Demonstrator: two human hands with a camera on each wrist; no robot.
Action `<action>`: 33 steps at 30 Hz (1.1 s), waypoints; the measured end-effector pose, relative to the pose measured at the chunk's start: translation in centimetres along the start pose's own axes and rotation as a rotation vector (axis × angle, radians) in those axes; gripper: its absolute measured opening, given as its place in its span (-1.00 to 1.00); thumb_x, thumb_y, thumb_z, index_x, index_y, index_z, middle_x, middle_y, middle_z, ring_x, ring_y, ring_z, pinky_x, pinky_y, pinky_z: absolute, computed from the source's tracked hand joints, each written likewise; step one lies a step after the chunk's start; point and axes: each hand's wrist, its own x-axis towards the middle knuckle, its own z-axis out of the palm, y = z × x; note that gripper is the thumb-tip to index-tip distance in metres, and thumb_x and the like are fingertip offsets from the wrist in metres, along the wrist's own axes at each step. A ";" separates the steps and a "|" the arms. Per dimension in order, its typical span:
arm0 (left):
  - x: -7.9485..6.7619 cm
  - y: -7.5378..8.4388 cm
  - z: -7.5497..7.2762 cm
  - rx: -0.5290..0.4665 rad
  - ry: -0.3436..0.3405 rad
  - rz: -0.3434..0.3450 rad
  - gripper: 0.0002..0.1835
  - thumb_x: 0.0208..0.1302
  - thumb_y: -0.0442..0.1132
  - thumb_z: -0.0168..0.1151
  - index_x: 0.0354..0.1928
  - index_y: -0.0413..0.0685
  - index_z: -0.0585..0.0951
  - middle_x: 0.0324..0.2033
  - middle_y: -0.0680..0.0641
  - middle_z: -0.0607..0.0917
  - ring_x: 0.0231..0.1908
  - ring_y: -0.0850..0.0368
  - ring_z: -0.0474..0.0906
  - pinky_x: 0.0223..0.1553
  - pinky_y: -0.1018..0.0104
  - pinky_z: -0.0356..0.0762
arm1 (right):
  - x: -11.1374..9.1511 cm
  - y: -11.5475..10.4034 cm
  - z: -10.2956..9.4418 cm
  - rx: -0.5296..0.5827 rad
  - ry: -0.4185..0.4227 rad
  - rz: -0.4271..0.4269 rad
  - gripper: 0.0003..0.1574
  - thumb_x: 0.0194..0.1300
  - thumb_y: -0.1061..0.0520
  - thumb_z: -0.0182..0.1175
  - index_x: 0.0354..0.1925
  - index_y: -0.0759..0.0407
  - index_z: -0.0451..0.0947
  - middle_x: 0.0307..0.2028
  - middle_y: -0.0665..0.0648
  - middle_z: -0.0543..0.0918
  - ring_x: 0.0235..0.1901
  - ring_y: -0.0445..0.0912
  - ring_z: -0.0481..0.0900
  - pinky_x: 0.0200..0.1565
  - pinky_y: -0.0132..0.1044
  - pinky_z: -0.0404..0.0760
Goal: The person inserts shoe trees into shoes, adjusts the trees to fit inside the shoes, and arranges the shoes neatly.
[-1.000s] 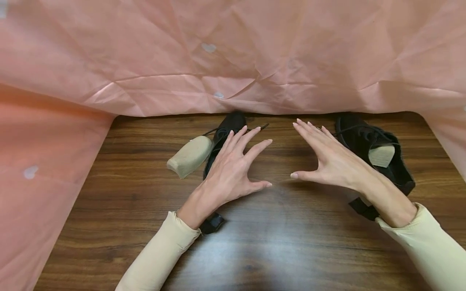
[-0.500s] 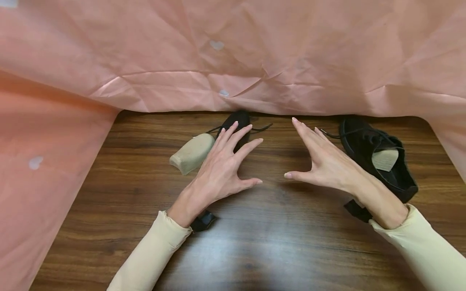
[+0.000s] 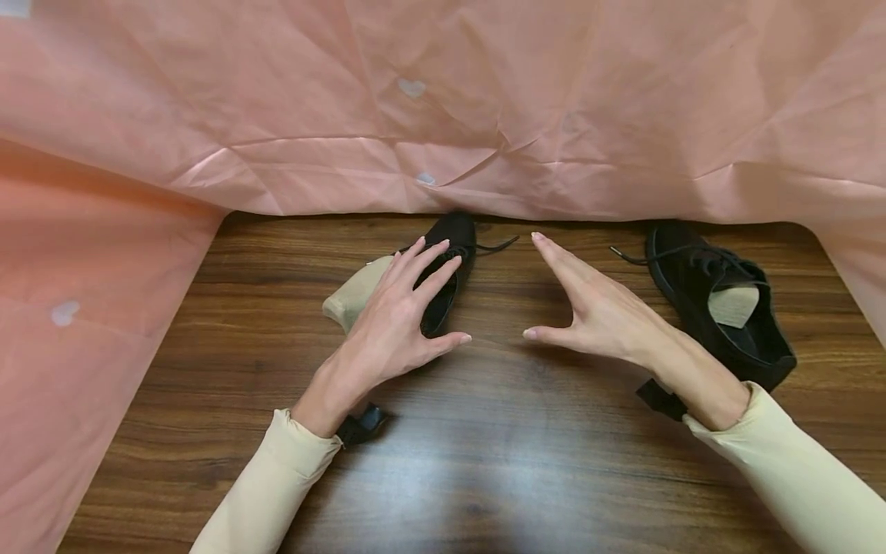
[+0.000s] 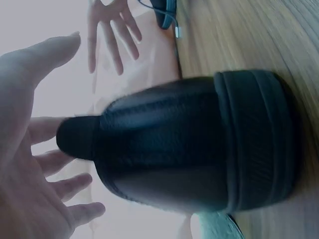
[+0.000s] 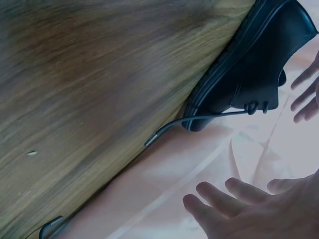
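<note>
Both of my hands have slid leftward since the last glimpse, my left hand (image 3: pixel 388 323) uncovering more of the mouth of the left black shoe (image 4: pixel 164 144) while hiding part of the loose beige insert (image 3: pixel 356 288), and my right hand (image 3: pixel 602 312) following a little. That shoe stands upright on the desk (image 3: pixel 498 431), its toe close to the pink cloth (image 3: pixel 484 115). From my head I look down into the dark opening between thumb and forefinger; most of the inside is behind my hand, so I can't tell whether anything is in it. My left wrist view adds what the head view hides: the stitched back of the heel and its raised pull tab, in front of my fingers. I can't tell whether they touch the shoe. My right wrist view gives me the side, with the sole edge and a tipped lace (image 5: pixel 199 118) trailing from the eyelets. My left hand is spread wide, fingers gently bent, gripping nothing. My right hand is just as wide, thumb well away from the fingers, and it too has hold of nothing, in the space between the shoes. Farther right stands the right black shoe (image 3: pixel 692 281), with a pale insert (image 3: pixel 734 306) inside, its blunt end showing in the opening.
</note>
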 end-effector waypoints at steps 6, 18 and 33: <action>-0.6 -1.0 -0.4 0.008 0.008 -0.022 -0.07 0.05 0.16 0.51 0.43 -0.04 0.38 0.44 -0.09 0.28 0.50 -0.06 0.01 0.44 -0.07 0.03 | 0.7 -0.3 0.4 0.007 0.005 -0.016 0.40 0.13 -0.45 0.31 0.59 -0.26 -0.36 0.57 -0.04 -0.09 0.48 0.02 0.09 0.28 0.12 0.33; -1.7 -2.7 -0.7 0.010 0.107 -0.018 -0.26 0.14 0.07 0.47 0.33 -0.02 0.49 0.36 -0.12 0.41 0.42 -0.11 0.20 0.39 -0.01 0.18 | 2.7 -1.5 1.5 0.010 0.032 -0.085 0.36 0.15 -0.49 0.26 0.60 -0.16 -0.28 0.57 -0.03 -0.07 0.50 -0.03 0.04 0.35 0.07 0.25; -2.5 -4.2 -1.3 -0.015 0.091 -0.087 -0.28 0.15 0.01 0.47 0.35 -0.03 0.49 0.39 -0.05 0.41 0.42 -0.09 0.23 0.37 -0.05 0.20 | 3.7 -1.6 2.0 0.034 0.025 -0.077 0.32 0.17 -0.52 0.20 0.60 -0.15 -0.24 0.56 -0.04 -0.05 0.50 -0.04 0.01 0.39 0.04 0.17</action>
